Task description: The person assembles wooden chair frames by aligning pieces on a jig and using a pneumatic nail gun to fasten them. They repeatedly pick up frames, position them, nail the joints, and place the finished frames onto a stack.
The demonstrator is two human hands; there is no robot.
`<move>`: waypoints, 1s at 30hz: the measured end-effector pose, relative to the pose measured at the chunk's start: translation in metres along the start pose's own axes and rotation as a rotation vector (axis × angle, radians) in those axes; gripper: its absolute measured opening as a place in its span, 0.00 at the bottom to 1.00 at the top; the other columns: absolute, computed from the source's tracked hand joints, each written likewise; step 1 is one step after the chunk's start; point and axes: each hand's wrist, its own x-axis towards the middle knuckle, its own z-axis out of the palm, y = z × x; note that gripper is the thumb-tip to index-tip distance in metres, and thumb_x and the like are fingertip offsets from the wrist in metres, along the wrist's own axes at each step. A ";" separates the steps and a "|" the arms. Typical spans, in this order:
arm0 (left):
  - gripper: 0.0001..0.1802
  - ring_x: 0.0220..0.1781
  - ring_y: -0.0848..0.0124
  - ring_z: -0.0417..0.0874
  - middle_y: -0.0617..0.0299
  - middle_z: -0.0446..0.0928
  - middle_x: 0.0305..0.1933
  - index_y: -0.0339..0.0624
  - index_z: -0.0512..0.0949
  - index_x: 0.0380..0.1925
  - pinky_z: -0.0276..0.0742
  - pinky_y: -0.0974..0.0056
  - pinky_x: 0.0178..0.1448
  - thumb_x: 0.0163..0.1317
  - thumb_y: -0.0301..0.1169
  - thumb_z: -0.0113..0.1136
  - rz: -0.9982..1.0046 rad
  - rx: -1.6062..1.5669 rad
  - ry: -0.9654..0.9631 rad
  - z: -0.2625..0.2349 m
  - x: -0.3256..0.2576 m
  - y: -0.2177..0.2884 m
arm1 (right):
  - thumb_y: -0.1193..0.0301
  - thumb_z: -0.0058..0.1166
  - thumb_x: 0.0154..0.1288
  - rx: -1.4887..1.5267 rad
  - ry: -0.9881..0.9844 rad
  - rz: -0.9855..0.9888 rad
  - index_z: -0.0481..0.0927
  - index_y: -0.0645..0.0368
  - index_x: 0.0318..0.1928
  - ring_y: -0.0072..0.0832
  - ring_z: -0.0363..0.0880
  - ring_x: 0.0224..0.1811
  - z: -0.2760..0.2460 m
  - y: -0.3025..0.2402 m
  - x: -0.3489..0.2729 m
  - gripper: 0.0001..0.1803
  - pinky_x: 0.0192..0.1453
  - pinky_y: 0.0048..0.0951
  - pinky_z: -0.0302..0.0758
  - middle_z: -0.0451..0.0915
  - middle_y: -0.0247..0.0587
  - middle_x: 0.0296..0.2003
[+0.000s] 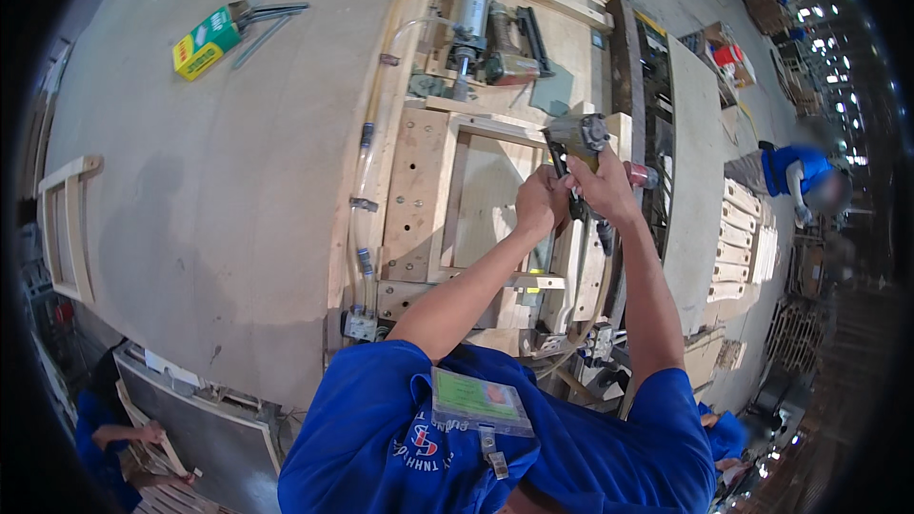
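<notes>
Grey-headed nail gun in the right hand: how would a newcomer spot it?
Find the pale wooden workbench in the middle, then the rectangular wooden frame on it. Near that frame's upper right corner, the right hand grips the grey-headed nail gun. Being held sets it apart from the reddish-headed nail gun lying farther up the bench.

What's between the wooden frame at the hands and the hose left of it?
Head view: next to the wooden frame, a wooden plate with holes; then a wooden strip, alongside the hose.
</notes>
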 end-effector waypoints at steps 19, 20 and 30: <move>0.12 0.41 0.47 0.89 0.39 0.86 0.37 0.32 0.82 0.40 0.81 0.49 0.48 0.69 0.30 0.54 -0.044 -0.289 0.352 -0.056 0.044 -0.011 | 0.61 0.61 0.72 -0.661 -0.495 -0.364 0.76 0.67 0.63 0.63 0.81 0.58 0.058 -0.076 0.089 0.27 0.64 0.49 0.77 0.84 0.68 0.52; 0.12 0.42 0.46 0.89 0.39 0.86 0.37 0.32 0.82 0.40 0.80 0.49 0.48 0.69 0.31 0.54 -0.053 -0.309 0.345 -0.055 0.047 -0.015 | 0.61 0.61 0.72 -0.666 -0.505 -0.374 0.76 0.67 0.63 0.64 0.81 0.58 0.060 -0.082 0.089 0.27 0.64 0.49 0.77 0.84 0.68 0.52; 0.13 0.45 0.38 0.88 0.35 0.86 0.38 0.31 0.81 0.39 0.80 0.45 0.49 0.70 0.33 0.54 -0.099 -0.277 0.354 -0.053 0.047 -0.013 | 0.62 0.62 0.70 -0.659 -0.492 -0.417 0.76 0.66 0.62 0.65 0.80 0.58 0.064 -0.092 0.085 0.27 0.64 0.50 0.77 0.84 0.66 0.52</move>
